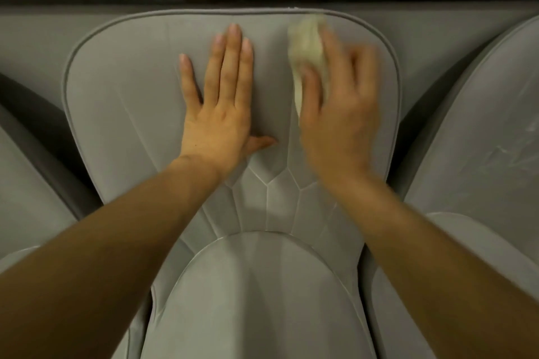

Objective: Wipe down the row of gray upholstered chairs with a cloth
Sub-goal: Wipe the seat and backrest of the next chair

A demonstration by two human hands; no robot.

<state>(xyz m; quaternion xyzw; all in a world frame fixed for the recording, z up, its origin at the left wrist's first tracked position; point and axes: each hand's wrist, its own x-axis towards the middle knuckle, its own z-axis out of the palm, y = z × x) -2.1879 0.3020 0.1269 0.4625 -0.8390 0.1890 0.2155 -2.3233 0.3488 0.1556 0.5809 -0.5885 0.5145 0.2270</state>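
Centre of frame: a gray chair backrest. The left hand lies flat on it, fingers straight and spread, holding nothing. The right hand, motion-blurred, grips a pale cloth between thumb and fingers against the backrest's upper right, just below its piped top edge. Neighbouring chairs flank both frame edges.
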